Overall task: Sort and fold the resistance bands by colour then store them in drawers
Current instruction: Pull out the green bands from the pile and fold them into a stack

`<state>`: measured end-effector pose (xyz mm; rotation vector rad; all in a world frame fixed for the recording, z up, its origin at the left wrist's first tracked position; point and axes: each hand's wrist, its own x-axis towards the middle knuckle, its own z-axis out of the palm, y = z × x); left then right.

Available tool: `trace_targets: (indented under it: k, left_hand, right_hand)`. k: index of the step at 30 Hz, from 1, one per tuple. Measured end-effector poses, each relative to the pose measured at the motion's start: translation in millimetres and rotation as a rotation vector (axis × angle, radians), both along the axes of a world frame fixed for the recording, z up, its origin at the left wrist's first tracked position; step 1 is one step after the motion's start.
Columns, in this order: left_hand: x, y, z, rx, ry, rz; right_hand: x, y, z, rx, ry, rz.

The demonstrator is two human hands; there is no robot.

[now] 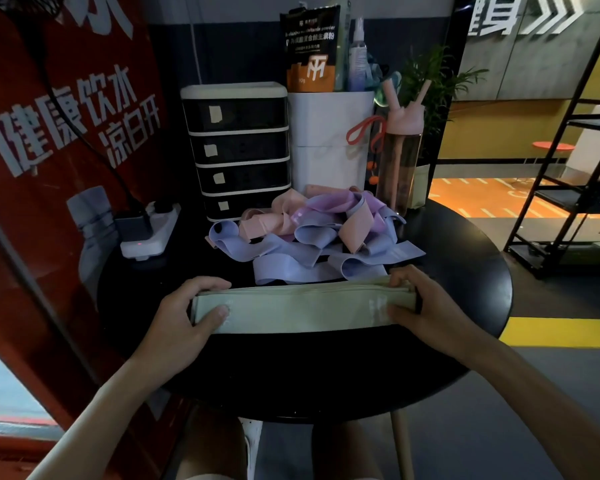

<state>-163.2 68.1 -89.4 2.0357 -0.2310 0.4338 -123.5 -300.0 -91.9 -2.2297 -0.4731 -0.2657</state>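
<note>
stack of pale green flat elastic resistance bands (302,310): laid lengthwise on the near part of the round black worktop (291,375), edges lined up, gripped at both ends. left hand (184,317): fingers (205,283) curled over the far edge of the stack's left end, thumb pressed on top. right hand (420,306): likewise curled round the right end, thumb on top. tangled heap of lilac-blue, pink and purple bands (312,233): just behind the green stack, touching or nearly so, cannot tell which; unsorted and unfolded. black four-drawer cabinet with white frame and paper labels (238,150): behind the heap to the left, all four drawers seemingly closed, contents not visible. also present: tall white bin (329,140) holding pouches and bottles, clear pink drink bottle (400,157), white power strip (149,233) at far left. progress, as judged: green apparently gathered and squared, not yet folded over or stored; three other colours untouched; no drawer open. early stage, most of the job ahead. remaining: fold the green stack, place in a drawer, then separate, fold and store lilac-blue, pink and purple in turn.
</note>
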Motion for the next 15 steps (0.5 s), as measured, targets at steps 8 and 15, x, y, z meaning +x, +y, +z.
trace_targets:
  k: [8,15]
  left_hand:
    - [-3.7,-3.5,1.9,0.021,-0.120,-0.018]
    - [-2.9,-8.5,2.0,0.080,-0.155,0.024]
  right_hand:
    - [-4.0,1.0,-0.4,0.042,-0.042,0.026]
    - [-8.8,2.4,5.0,0.095,-0.128,0.014]
